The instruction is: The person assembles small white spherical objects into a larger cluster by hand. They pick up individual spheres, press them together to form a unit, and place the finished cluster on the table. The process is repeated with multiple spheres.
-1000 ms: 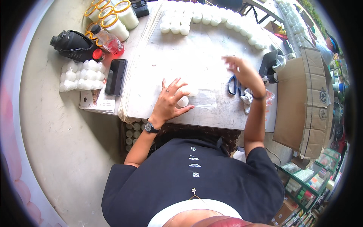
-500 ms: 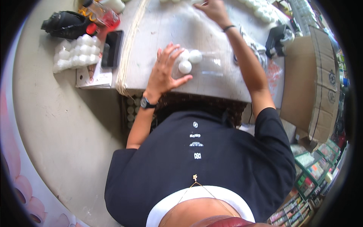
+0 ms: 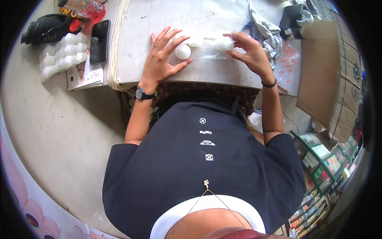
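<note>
Pale worktable [image 3: 137, 40], three white candles [image 3: 182, 52] apart

At left, one white bundle [image 3: 63, 55] is already sitting wrapped. The left hand [image 3: 161, 57] is arching beside two candles, fingers spread wide, seemingly gripping neither. Clear plastic [image 3: 211, 53] is lying between the hands; the right hand [image 3: 254, 52] is pinching the third candle [image 3: 223, 43].

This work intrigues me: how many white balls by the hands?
3 visible: held ball in the right hand, near ball and far ball by the left hand, which may hide another.
</note>
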The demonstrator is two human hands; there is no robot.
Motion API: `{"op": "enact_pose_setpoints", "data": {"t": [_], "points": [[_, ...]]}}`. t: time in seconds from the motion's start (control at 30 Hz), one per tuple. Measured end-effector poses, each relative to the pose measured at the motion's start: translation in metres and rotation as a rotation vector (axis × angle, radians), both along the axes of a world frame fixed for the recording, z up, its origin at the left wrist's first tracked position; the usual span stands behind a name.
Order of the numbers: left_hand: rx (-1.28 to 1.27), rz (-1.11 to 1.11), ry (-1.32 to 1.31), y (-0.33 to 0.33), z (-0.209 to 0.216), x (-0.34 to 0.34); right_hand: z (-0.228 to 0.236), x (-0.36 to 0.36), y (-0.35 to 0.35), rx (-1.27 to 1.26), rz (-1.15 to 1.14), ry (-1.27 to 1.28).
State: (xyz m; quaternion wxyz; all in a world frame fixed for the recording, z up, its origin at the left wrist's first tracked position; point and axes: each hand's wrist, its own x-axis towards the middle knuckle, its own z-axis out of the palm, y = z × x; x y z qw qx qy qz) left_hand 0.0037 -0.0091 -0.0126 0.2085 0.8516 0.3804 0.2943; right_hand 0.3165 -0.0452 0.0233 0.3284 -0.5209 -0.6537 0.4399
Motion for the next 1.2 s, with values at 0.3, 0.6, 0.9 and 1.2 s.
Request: {"op": "enact_pose_setpoints", "data": {"t": [0.3,0.6,0.9,1.2], "points": [[0.043,0.011,0.005,-0.002,0.005,0.003,-0.008,-0.008,0.002,-0.205,0.035,0.303],[0.045,0.010,0.011,0.000,-0.003,0.002,-0.010,0.000,0.042,0.439,0.218,-0.196],[0.066,0.003,0.043,-0.001,-0.002,0.002,-0.027,-0.022,0.061,0.263,0.368,-0.140],[0.106,0.079,0.012,-0.007,0.017,0.014,-0.028,-0.029,0.052,0.376,0.331,0.002]]}}
